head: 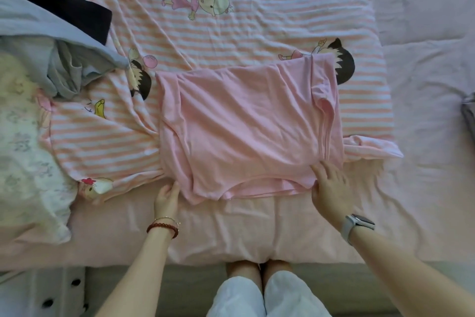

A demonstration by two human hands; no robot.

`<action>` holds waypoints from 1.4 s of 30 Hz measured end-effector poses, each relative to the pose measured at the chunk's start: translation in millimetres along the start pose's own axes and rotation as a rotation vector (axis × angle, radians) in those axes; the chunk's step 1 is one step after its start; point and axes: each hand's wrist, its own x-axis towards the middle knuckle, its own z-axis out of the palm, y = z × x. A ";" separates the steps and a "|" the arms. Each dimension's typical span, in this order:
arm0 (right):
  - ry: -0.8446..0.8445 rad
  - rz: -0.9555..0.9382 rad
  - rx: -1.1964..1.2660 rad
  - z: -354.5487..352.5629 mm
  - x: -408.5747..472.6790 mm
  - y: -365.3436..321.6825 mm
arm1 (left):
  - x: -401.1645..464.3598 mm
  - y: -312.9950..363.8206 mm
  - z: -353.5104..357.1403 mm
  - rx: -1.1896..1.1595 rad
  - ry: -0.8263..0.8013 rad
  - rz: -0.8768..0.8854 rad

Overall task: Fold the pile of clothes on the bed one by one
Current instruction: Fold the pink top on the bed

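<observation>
A pink garment [241, 131] lies spread in a rough rectangle on the bed, its sides folded inward and a sleeve showing along the right side. My left hand [166, 198] touches its near left corner, fingertips at the fabric's edge. My right hand [330, 188], with a watch on the wrist, rests with spread fingers on the near right corner. A pile of unfolded clothes [51, 41] lies at the far left: a dark piece, a light blue piece and a grey piece.
A pink-and-white striped cartoon sheet [231, 21] covers the bed under the garment. A floral pillow or quilt [28, 157] sits at the left edge. Something grey [469, 116] peeks in at the far right. The bed's near edge runs just in front of my legs.
</observation>
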 end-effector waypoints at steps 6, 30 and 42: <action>-0.159 -0.233 0.001 20.2 8.8 -38.5 | 9.8 11.7 16.5 -0.096 0.004 0.070; -0.080 0.559 0.515 2.2 8.9 6.5 | -12.8 9.4 18.4 0.426 0.098 0.214; -0.224 0.790 0.540 -0.2 27.2 18.9 | -9.3 4.8 30.8 0.518 0.221 0.199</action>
